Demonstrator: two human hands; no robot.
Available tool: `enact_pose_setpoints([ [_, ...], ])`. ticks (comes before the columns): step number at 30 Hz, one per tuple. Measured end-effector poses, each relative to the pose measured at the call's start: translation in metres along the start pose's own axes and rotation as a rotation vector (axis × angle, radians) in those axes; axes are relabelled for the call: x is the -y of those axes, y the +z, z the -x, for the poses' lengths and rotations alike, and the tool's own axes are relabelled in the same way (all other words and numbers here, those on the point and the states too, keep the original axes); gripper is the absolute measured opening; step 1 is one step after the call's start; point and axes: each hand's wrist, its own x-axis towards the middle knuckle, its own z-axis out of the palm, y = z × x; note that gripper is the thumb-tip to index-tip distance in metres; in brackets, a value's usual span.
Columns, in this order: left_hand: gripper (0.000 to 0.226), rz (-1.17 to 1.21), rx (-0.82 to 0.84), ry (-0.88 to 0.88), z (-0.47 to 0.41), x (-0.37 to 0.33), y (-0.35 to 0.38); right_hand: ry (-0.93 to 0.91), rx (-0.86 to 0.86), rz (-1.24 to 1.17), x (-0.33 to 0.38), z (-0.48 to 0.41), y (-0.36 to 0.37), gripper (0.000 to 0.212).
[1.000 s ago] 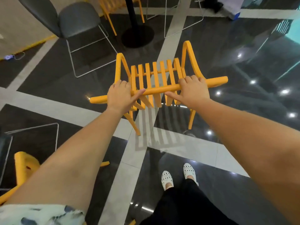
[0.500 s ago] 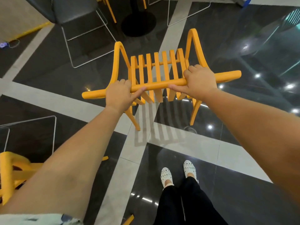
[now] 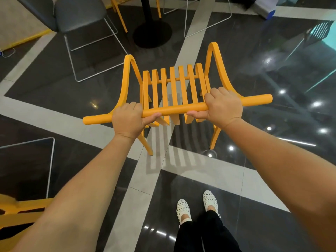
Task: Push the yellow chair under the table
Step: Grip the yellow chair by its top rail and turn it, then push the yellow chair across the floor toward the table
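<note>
A yellow slatted chair stands on the dark tiled floor straight ahead, its back rail nearest me. My left hand grips the rail left of centre and my right hand grips it right of centre, fingers wrapped over the top. Beyond the chair stands the table, of which only the black round base and black post show; the tabletop is out of frame.
A grey padded chair on a white wire frame stands at the far left of the table base. Another white wire frame is at the far right. A second yellow chair sits at my lower left. My feet in white shoes stand behind the chair.
The chair has come closer to the table base. The view dipped down, then lifted again, so more of the table post shows. Both hands keep their grip on the rail.
</note>
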Motion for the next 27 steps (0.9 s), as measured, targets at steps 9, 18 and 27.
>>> enact_pose_setpoints([
  [9,0.083,0.004,-0.038,0.038,-0.001,0.002,-0.001,-0.033,-0.140,0.006,-0.003,0.001,0.008,0.079],
  [18,0.079,0.005,-0.120,0.095,-0.012,0.000,0.001,-0.037,-0.178,0.026,-0.013,-0.009,0.015,0.079],
  [27,0.076,0.016,-0.109,0.093,-0.048,0.002,0.018,-0.026,-0.186,0.027,-0.033,-0.043,0.025,0.080],
])
